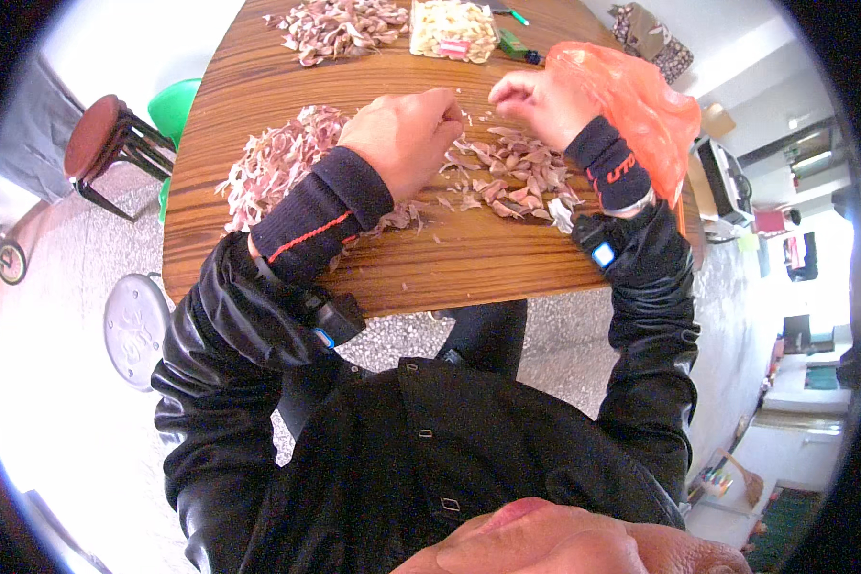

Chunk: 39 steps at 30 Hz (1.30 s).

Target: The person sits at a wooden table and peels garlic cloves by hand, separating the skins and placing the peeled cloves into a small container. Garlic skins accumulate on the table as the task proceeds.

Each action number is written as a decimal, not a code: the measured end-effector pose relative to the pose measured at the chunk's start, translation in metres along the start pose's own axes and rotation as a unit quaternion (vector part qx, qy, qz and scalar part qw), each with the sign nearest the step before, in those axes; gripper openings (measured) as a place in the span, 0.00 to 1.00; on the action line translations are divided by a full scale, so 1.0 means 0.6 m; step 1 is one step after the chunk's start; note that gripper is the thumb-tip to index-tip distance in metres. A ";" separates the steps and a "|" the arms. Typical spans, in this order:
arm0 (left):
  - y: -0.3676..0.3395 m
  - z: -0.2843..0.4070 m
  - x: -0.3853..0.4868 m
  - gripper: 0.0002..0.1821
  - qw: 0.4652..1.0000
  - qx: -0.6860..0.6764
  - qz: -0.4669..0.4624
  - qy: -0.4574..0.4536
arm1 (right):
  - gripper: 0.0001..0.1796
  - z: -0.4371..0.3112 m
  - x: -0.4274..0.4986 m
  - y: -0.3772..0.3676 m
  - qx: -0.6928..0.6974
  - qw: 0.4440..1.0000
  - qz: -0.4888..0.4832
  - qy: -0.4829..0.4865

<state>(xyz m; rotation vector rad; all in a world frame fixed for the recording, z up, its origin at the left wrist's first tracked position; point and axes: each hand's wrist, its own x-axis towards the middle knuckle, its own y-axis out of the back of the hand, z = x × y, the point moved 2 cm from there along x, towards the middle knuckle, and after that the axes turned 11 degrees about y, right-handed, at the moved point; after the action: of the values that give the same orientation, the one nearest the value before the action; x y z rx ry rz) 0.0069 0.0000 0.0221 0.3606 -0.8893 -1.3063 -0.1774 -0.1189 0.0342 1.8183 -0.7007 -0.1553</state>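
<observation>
Both my hands are raised over a wood-grain table. My left hand [410, 140] is bent with its fingertips drawn together. Whatever may be between those fingertips is hidden. Beneath its wrist, a heap of papery garlic skins [280, 161] spreads to the left. To the right, my right hand [545, 102] is loosely curled, thumb and fingers apart, with nothing seen in it. Below that hand lies a pile of unpeeled garlic cloves [524, 176]. White crumbs are scattered between the hands. Farther back stands a clear plastic container of peeled garlic cloves [453, 30].
Another garlic pile [344, 30] is at the table's far left. A red plastic bag [628, 100] lies by my right wrist. A green box [513, 44] sits beside the container. Stacked stools [104, 136] and a grey stool [136, 330] stand left of the table [466, 276].
</observation>
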 end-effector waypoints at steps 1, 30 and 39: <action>-0.001 0.000 -0.001 0.11 1.000 -0.003 -0.012 0.001 | 0.08 -0.006 -0.008 -0.007 -0.008 1.000 -0.017 -0.023; 0.000 0.012 -0.009 0.11 0.997 -0.061 -0.048 0.011 | 0.08 -0.079 -0.041 -0.023 0.173 0.975 0.111 0.086; -0.001 0.011 -0.009 0.13 0.965 -0.199 -0.120 0.120 | 0.08 -0.097 -0.049 -0.025 0.265 0.948 0.152 0.090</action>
<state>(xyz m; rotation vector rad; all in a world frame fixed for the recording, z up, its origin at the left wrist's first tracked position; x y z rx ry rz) 0.0014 0.0067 0.0238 0.3077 -0.3724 -1.5889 -0.1701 -0.0523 0.0353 2.1629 -0.9426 0.4393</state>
